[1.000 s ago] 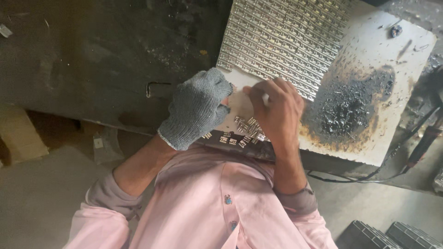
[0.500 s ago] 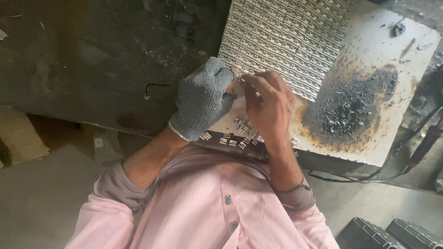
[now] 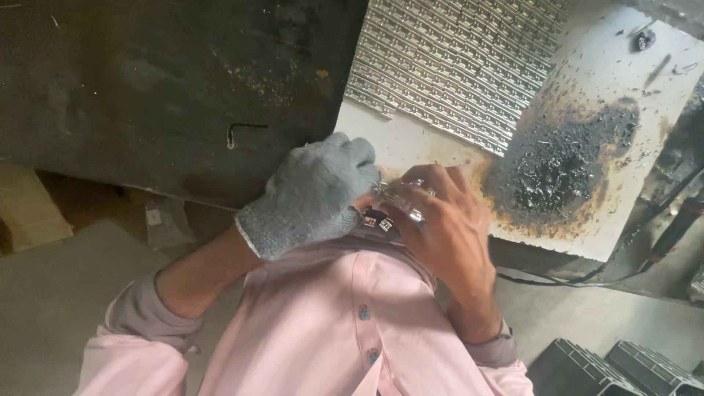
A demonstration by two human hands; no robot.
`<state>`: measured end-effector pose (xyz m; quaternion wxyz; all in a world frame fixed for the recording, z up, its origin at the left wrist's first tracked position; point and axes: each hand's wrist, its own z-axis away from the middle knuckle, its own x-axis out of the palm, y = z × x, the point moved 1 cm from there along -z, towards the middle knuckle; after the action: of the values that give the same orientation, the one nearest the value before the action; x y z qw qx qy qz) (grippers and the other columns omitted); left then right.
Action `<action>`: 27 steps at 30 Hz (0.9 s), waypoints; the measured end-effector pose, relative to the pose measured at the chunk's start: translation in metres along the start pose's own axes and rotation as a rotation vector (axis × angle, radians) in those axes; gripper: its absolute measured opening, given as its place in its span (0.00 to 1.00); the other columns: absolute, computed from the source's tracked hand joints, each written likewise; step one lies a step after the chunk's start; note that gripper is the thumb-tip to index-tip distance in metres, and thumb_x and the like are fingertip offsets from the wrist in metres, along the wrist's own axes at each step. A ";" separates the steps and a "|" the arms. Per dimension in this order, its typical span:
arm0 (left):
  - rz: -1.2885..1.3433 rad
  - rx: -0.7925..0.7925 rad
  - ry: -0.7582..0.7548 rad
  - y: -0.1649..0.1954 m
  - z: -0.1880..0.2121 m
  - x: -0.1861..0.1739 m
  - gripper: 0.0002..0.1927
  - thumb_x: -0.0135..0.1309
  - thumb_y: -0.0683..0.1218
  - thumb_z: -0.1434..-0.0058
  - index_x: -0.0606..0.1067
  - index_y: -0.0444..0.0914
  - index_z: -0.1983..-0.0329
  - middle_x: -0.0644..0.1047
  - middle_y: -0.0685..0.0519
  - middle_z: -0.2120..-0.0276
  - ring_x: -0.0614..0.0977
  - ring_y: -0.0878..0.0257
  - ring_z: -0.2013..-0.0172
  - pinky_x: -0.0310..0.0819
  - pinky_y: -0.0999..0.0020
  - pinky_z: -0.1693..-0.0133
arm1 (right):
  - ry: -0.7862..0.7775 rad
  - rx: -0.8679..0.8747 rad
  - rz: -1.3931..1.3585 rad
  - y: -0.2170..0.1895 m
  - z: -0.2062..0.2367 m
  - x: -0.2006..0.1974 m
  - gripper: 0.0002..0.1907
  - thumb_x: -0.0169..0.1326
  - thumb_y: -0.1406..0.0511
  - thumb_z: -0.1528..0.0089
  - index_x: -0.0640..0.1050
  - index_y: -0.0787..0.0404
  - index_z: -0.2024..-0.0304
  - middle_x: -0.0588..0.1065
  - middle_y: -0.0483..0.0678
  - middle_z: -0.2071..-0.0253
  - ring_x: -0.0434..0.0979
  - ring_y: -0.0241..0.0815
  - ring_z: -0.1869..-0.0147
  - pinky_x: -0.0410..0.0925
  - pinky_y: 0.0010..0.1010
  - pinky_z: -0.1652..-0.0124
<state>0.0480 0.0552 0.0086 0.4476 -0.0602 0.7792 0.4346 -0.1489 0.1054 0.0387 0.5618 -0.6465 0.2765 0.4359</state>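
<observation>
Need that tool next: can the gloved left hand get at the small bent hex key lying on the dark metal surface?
Probably yes: the hex key lies alone, nothing between it and the left hand, which is busy with small metal pieces.

Dark metal surface (image 3: 147, 81) at left, bent hex key (image 3: 244, 132) lying on it. White table (image 3: 645, 110) with rusty scorched patch, heap of black metal shavings (image 3: 557, 165) on it. Ribbed metal sheet (image 3: 462, 59) across table's far part. Black cables (image 3: 587, 275) below table edge. Dark ridged blocks (image 3: 609, 367) on floor, bottom right.

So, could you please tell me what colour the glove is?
Grey, a knitted glove on the left hand, clearest in the head view.
</observation>
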 end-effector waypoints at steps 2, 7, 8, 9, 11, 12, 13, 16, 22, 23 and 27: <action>-0.067 0.033 -0.049 0.003 -0.004 0.002 0.05 0.60 0.45 0.46 0.78 0.41 0.67 0.74 0.51 0.65 0.79 0.54 0.61 0.78 0.57 0.64 | 0.006 0.001 0.000 -0.001 0.004 0.005 0.10 0.67 0.65 0.44 0.86 0.55 0.59 0.79 0.44 0.55 0.74 0.48 0.52 0.68 0.39 0.56; -0.025 -0.031 -0.074 -0.002 -0.009 0.001 0.06 0.62 0.46 0.46 0.78 0.39 0.68 0.74 0.49 0.64 0.80 0.52 0.62 0.77 0.57 0.65 | 0.109 0.014 -0.229 0.010 0.001 0.002 0.08 0.66 0.68 0.42 0.85 0.54 0.60 0.80 0.42 0.58 0.79 0.40 0.57 0.71 0.31 0.62; -0.013 -0.036 -0.060 -0.003 -0.009 -0.001 0.08 0.62 0.46 0.45 0.78 0.38 0.68 0.74 0.48 0.64 0.79 0.51 0.62 0.77 0.56 0.65 | 0.126 0.050 -0.293 0.014 -0.001 0.001 0.08 0.65 0.69 0.41 0.84 0.55 0.59 0.80 0.42 0.58 0.81 0.37 0.59 0.73 0.28 0.64; 0.001 -0.037 -0.058 -0.005 -0.010 0.000 0.08 0.63 0.47 0.45 0.78 0.38 0.67 0.74 0.48 0.64 0.80 0.52 0.62 0.77 0.57 0.64 | 0.196 0.018 -0.236 0.018 -0.004 0.002 0.08 0.65 0.70 0.39 0.84 0.55 0.58 0.80 0.42 0.58 0.81 0.37 0.59 0.72 0.28 0.64; 0.030 -0.044 -0.056 -0.006 -0.012 0.000 0.10 0.64 0.47 0.43 0.77 0.36 0.66 0.74 0.47 0.64 0.80 0.52 0.62 0.78 0.58 0.64 | 0.329 -0.047 -0.121 0.025 -0.009 0.004 0.07 0.66 0.71 0.36 0.84 0.57 0.57 0.80 0.43 0.58 0.80 0.37 0.60 0.70 0.29 0.63; 0.034 -0.035 -0.035 -0.006 -0.013 0.000 0.11 0.64 0.48 0.43 0.77 0.36 0.65 0.74 0.47 0.64 0.80 0.52 0.61 0.78 0.57 0.63 | 0.287 -0.020 -0.158 0.028 -0.009 0.006 0.06 0.66 0.71 0.37 0.84 0.58 0.58 0.81 0.44 0.58 0.79 0.37 0.63 0.69 0.28 0.65; 0.033 -0.025 -0.011 -0.006 -0.014 0.000 0.11 0.65 0.48 0.42 0.78 0.37 0.64 0.74 0.47 0.64 0.80 0.52 0.61 0.78 0.57 0.62 | 0.249 0.001 -0.195 0.031 -0.010 0.009 0.06 0.66 0.72 0.38 0.84 0.58 0.59 0.81 0.45 0.59 0.78 0.36 0.65 0.69 0.27 0.68; -0.036 -0.051 -0.017 -0.006 -0.016 -0.001 0.15 0.66 0.51 0.45 0.79 0.36 0.62 0.75 0.46 0.64 0.81 0.50 0.62 0.77 0.56 0.63 | 0.169 0.065 -0.380 0.037 -0.008 0.014 0.07 0.66 0.73 0.41 0.84 0.60 0.60 0.82 0.46 0.60 0.78 0.34 0.69 0.69 0.24 0.70; 0.203 -0.075 0.100 0.001 -0.015 0.002 0.14 0.65 0.50 0.40 0.80 0.38 0.55 0.78 0.48 0.62 0.82 0.50 0.61 0.78 0.57 0.59 | 0.203 0.135 -0.628 0.036 -0.005 0.019 0.07 0.64 0.75 0.41 0.82 0.64 0.60 0.82 0.47 0.64 0.79 0.31 0.68 0.69 0.22 0.70; 0.266 -0.107 0.095 0.002 -0.015 0.005 0.11 0.64 0.49 0.36 0.80 0.39 0.55 0.79 0.49 0.62 0.83 0.51 0.61 0.78 0.57 0.59 | 0.211 0.132 -0.633 0.036 -0.006 0.019 0.07 0.64 0.75 0.40 0.82 0.65 0.60 0.82 0.47 0.64 0.79 0.31 0.68 0.69 0.22 0.69; 0.227 0.000 0.051 -0.005 -0.020 0.008 0.08 0.62 0.44 0.39 0.80 0.38 0.58 0.79 0.47 0.64 0.83 0.49 0.63 0.78 0.55 0.61 | 0.186 0.022 -0.539 0.035 -0.006 0.016 0.08 0.63 0.76 0.41 0.82 0.64 0.60 0.82 0.47 0.64 0.81 0.33 0.65 0.72 0.25 0.66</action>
<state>0.0332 0.0399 0.0037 0.3756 0.0173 0.7923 0.4805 -0.1697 0.0941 0.0076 0.6366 -0.7278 0.1497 0.2063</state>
